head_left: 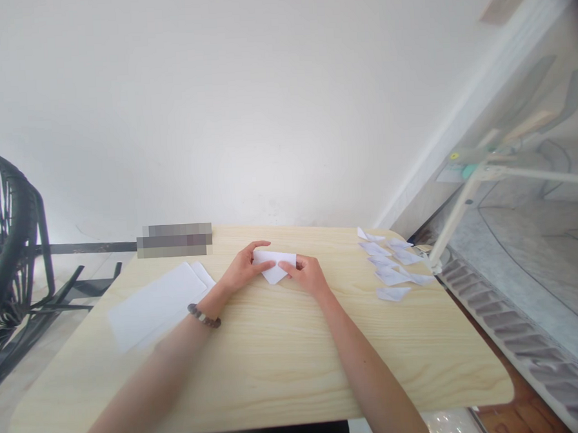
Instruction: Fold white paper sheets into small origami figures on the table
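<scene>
Between my two hands, over the middle of the table, is a folded piece of white paper (274, 258) with a straight top edge and a point at the bottom. My left hand (246, 265) grips its left side, thumb on the front face and index finger stretched along the top. On the right side, my right hand (307, 272) pinches it, the thumb pressed on the front and the other fingers curled behind. Both thumbs nearly meet at the paper's centre. The parts of the fingers behind the paper are hidden.
Flat white paper sheets (158, 304) lie on the left of the light wooden table (277, 366). Several small folded paper shapes (393, 275) sit in rows at the right. A dark woven chair (13, 237) stands left; a white wall is behind.
</scene>
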`<state>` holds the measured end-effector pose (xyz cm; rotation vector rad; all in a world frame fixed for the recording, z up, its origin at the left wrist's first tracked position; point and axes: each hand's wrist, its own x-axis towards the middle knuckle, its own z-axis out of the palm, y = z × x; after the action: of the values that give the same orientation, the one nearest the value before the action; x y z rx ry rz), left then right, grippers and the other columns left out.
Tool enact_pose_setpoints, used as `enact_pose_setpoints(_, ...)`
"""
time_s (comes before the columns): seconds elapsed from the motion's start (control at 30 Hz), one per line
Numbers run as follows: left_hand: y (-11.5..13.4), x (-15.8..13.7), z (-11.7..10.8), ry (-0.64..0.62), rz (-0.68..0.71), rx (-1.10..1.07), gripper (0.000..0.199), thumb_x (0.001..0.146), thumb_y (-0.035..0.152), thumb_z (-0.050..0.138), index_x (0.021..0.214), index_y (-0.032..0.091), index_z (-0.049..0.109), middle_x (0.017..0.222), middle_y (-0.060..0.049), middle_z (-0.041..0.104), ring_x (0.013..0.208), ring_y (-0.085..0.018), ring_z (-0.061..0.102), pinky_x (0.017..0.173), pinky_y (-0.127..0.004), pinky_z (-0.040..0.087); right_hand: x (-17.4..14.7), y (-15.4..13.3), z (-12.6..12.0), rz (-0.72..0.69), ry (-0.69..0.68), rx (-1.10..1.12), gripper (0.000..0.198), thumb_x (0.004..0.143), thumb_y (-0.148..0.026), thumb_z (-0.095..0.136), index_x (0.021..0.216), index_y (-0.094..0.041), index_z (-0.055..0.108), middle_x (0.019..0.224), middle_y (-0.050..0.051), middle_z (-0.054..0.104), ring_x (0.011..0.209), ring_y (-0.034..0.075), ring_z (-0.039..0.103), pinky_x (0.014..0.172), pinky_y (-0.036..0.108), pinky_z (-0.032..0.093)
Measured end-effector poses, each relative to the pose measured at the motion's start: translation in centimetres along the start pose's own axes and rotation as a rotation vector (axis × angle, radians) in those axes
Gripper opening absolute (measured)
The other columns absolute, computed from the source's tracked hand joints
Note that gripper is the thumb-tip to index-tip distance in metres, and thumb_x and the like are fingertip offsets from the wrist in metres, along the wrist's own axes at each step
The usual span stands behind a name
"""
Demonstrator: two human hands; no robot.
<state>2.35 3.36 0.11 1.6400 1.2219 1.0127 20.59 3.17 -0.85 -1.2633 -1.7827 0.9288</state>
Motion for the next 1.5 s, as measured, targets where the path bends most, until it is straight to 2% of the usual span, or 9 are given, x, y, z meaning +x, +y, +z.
enact_pose_setpoints(0.13, 0.28, -0.03, -0.01, 0.03, 0.002, -0.011, 0.059, 0.063, 0.038, 0.06, 0.115, 0.018, 0.043, 0.06, 0.003, 0.05, 0.054, -0.01, 0.046, 0.049, -0.021, 0.036, -0.08, -0.12, 0.01, -0.004, -0.015, -0.008, 0.039, 0.071, -0.049, 0.046, 0.066, -0.013, 0.059, 0.054, 0.001, 0.055, 0.046, 0.008, 0.043, 0.043, 0.018, 0.03)
enact_pose_setpoints(0.33, 0.39, -0.01, -0.02, 0.095, -0.001, -0.043, 0.06, 0.062, 0.038, 0.062, 0.115, 0.017, 0.043, 0.064, 0.001, 0.053, 0.058, -0.011, 0.048, 0.053, -0.022, 0.038, 0.0, -0.51, 0.02, -0.004, -0.016, -0.011, 0.04, 0.076, -0.047, 0.039, 0.064, -0.013, 0.057, 0.052, 0.001, 0.055, 0.045, 0.007, 0.044, 0.045, 0.017, 0.032)
enact_pose_setpoints(0.93, 0.25, -0.01, -0.12, 0.031, -0.017, 0.009, 0.051, 0.064, 0.041, 0.058, 0.108, 0.017, 0.05, 0.085, -0.004, 0.058, 0.07, -0.015, 0.053, 0.062, -0.025, 0.041, 0.02, -0.21, 0.1, -0.002, 0.002, -0.033, 0.04, 0.076, -0.047, 0.039, 0.064, -0.014, 0.057, 0.052, 0.0, 0.056, 0.043, 0.007, 0.044, 0.044, 0.018, 0.031)
enact_pose_setpoints(1.2, 0.3, -0.03, -0.03, 0.077, 0.028, 0.024, 0.057, 0.061, 0.039, 0.061, 0.111, 0.016, 0.048, 0.077, -0.003, 0.058, 0.065, -0.014, 0.051, 0.06, -0.024, 0.04, 0.0, -0.39, 0.05, -0.031, -0.002, -0.045, 0.04, 0.076, -0.046, 0.039, 0.06, -0.014, 0.055, 0.049, 0.0, 0.053, 0.042, 0.007, 0.041, 0.043, 0.018, 0.03)
enact_pose_setpoints(1.5, 0.14, -0.04, -0.06, 0.034, 0.014, -0.047, 0.054, 0.065, 0.036, 0.059, 0.114, 0.016, 0.045, 0.059, 0.003, 0.05, 0.051, -0.008, 0.042, 0.046, -0.018, 0.033, -0.01, -0.44, 0.05, -0.022, -0.001, -0.063, 0.039, 0.076, -0.046, 0.039, 0.059, -0.014, 0.053, 0.05, 0.0, 0.054, 0.042, 0.007, 0.042, 0.043, 0.018, 0.03)
